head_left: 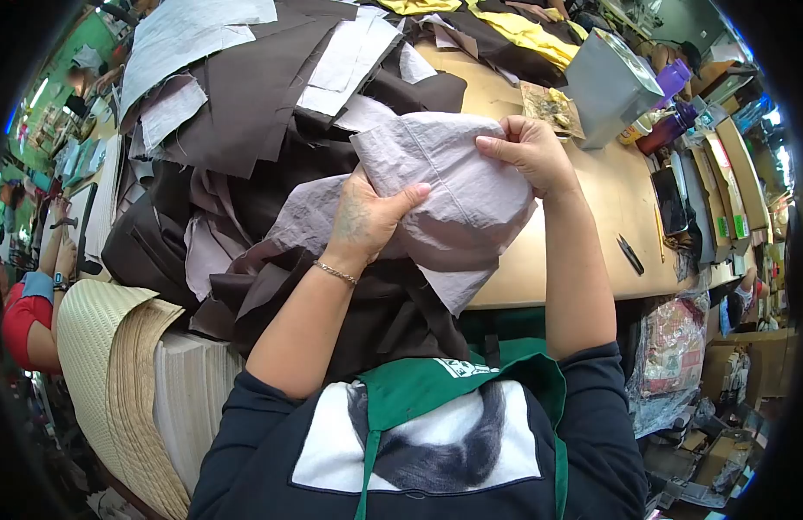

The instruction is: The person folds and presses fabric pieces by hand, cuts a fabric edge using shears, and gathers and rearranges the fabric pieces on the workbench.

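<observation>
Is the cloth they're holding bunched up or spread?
Mostly spread: the left hand and right hand hold the pale cloth with a broad, wrinkled face showing.

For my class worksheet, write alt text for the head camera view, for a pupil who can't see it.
A person's left hand and right hand hold up a creased, pale cloth with a seam. A heap of dark and pale fabric lies to the left; a grey box stands on the table to the right.

The creased cloth [458,160] is pale lilac-grey, the piled fabric [254,113] dark brown, the apron [401,399] green, the tabletop [584,243] tan, the far cloth [532,39] yellow, the weave-patterned mat [85,347] cream.
</observation>
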The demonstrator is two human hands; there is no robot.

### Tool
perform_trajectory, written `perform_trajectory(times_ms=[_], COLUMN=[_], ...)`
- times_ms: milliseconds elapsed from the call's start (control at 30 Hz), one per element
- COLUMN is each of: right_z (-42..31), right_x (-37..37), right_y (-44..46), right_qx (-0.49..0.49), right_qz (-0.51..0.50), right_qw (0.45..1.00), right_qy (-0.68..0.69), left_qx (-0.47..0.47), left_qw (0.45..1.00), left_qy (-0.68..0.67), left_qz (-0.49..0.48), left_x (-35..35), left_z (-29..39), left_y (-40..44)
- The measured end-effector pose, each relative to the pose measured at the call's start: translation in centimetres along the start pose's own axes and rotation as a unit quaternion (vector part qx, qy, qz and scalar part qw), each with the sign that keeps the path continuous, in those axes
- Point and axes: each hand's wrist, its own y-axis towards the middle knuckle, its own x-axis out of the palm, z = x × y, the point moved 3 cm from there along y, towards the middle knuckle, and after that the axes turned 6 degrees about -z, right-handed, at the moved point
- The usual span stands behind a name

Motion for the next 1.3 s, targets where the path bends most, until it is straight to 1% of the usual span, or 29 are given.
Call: perform_trajectory(times_ms=[100,200,300,400,500,533,600,733,833,933,1033,1133,1233,1300], right_z=[-0.5,-0.2,-0.6,-1.5,-2.6,-3.2,-2.8,-1.9,-2.0,-1.5,-1.5,-1.8,-1.2,-1.8], right_x=[0.4,-0.3,0.4,0.2,0.3,0.5,0.7,1.2,1.4,1.4,1.1,1.1,0.9,1.0], right_y=[-0.3,-0.2,-0.6,0.4,1.1,0.8,0.9,0.9,0.7,1.0,0.8,0.1,0.5,0.2], right_qx=[-0.005,0.003,-0.026,0.007,-0.008,-0.010,-0.039,-0.064,-0.055,-0.055,-0.026,-0.004,-0.008,0.018], right_qz=[-0.011,-0.019,-0.035,-0.055,-0.006,0.004,0.014,0.039,0.071,0.049,0.021,-0.009,-0.017,-0.015], right_qw=[1.000,1.000,0.996,0.994,0.999,1.000,0.999,0.996,0.996,0.995,0.999,0.999,1.000,0.999], right_qy=[0.015,-0.012,0.080,0.089,0.047,0.022,0.029,0.053,0.027,0.072,0.029,0.032,0.021,0.024], left_qx=[-0.008,-0.015,0.023,0.034,0.037,0.041,0.048,0.060,0.074,0.075,0.057,0.030,0.037,0.044], left_qw=[1.000,0.996,0.996,0.997,0.999,0.999,0.999,0.996,0.991,0.988,0.988,0.988,0.987,0.988], left_qy=[0.024,-0.080,-0.073,-0.048,0.009,-0.001,-0.020,-0.047,-0.091,-0.101,-0.105,-0.118,-0.116,-0.103], left_qz=[0.016,0.046,0.047,0.039,0.030,0.024,0.015,0.051,0.069,0.090,0.100,0.093,0.103,0.110], left_x=[-0.2,-0.1,-0.2,0.3,0.5,0.5,0.5,0.5,0.9,1.0,0.3,-0.5,0.7,1.4], left_z=[-0.2,0.0,-0.3,0.2,0.8,0.9,1.0,0.1,-0.2,-0.1,-0.6,-0.9,0.6,1.6], left_y=[-0.1,-0.1,0.3,0.4,0.4,0.3,0.1,-0.4,-0.6,-0.5,0.2,0.6,0.4,0.3])
